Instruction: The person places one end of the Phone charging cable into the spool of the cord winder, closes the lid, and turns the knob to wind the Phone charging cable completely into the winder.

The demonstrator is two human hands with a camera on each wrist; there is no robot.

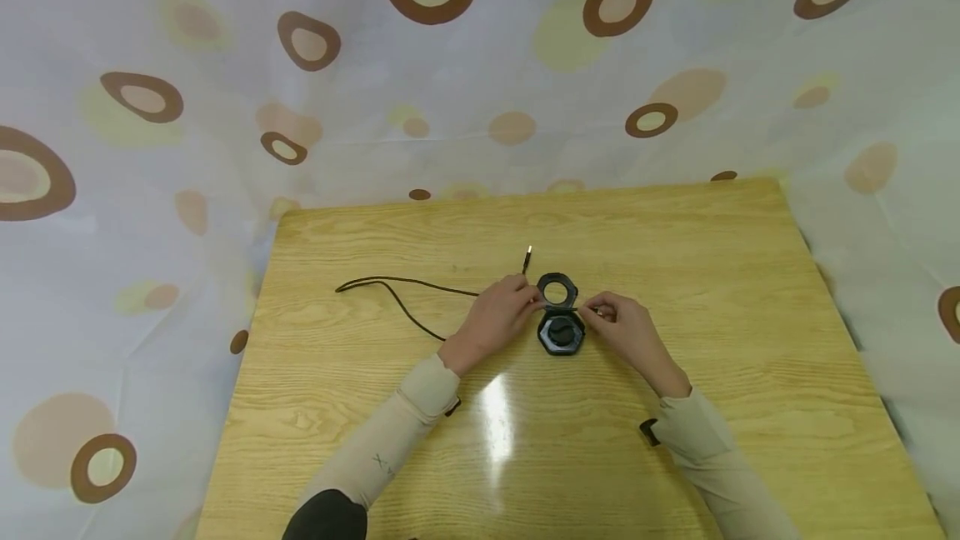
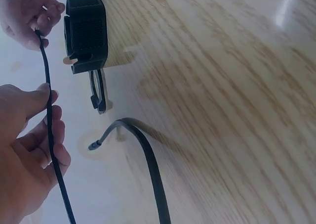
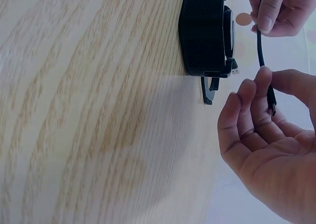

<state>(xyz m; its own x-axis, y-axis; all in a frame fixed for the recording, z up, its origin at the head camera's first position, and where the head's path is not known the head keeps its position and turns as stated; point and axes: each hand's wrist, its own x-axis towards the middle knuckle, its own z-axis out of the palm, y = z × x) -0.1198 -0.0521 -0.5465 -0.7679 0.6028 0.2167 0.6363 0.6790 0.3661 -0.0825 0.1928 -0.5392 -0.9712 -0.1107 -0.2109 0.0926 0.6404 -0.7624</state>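
A black USB cable [image 1: 416, 281] is stretched between my two hands over a black hexagonal case [image 2: 91, 36]. My left hand [image 1: 495, 312] pinches the cable between thumb and fingers, left of the case. On the other side, my right hand [image 1: 628, 330] pinches it close to its small metal-tipped plug [image 3: 272, 103], which points out past the thumb. The case sits on the table with its ring-shaped lid [image 1: 557, 277] swung open to the far side. A round dark part [image 1: 562, 331] fills the case's middle.
The cable's other plug [image 1: 528, 254] lies beyond my left hand, its metal end pointing away. A long loop of cable spreads left across the wooden table [image 1: 675, 240]. Patterned cloth [image 1: 480, 90] hangs behind the table and along both sides.
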